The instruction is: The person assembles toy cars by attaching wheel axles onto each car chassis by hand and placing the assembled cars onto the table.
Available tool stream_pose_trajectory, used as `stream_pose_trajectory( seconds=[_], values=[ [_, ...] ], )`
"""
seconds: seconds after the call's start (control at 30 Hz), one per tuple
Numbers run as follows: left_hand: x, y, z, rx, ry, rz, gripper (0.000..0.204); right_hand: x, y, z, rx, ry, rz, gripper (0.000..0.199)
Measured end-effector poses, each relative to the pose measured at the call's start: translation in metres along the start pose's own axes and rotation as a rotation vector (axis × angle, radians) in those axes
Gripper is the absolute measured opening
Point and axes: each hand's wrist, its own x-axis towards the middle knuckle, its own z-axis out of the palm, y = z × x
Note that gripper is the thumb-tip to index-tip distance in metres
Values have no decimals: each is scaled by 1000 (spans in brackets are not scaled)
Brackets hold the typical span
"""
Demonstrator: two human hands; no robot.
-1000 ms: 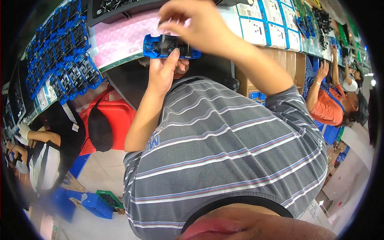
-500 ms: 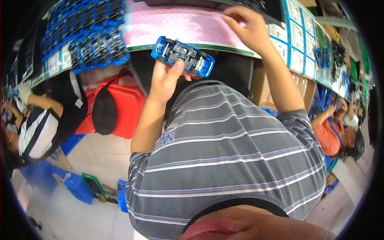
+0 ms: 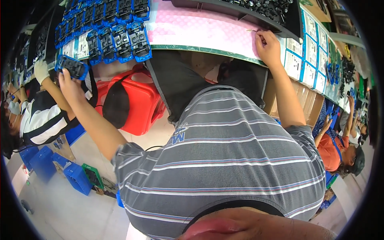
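Note:
My left hand [image 3: 72, 89] is stretched out far to the left and grips a blue toy car [image 3: 73, 67], its dark underside showing. It holds the car beside the near edge of the table, just left of several rows of similar blue toy cars [image 3: 117, 42] lying wheels up. My right hand [image 3: 269, 49] rests at the right end of the pink bubble-wrap mat [image 3: 196, 30], its fingers curled in. Whatever those fingers may hold is hidden.
A black tray [image 3: 244, 15] of small dark parts stands at the table's back. White printed cards [image 3: 295, 48] with blue borders lie at the right. A red stool [image 3: 140, 100] stands left below the table. A co-worker's gloved hand [image 3: 41, 71] is close to my left hand.
My left hand has carried the toy car from in front of me far to the left. My right hand has come down onto the mat's right end, fingers curled. The view has shifted.

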Motion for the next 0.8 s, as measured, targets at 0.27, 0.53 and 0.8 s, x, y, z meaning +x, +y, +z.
stream_pose_trajectory(
  seconds=[0.27, 0.53, 0.8],
  values=[
    [108, -49, 13, 343, -154, -273, 51, -2, 6, -1, -26, 23, -6, 7],
    [121, -80, 33, 709, 7, 67, 48, 0, 11, -5, -30, 17, 9, 7],
    [52, -30, 36, 1023, 115, 637, 51, -26, 12, -9, -131, 28, -142, 20]
  ],
)
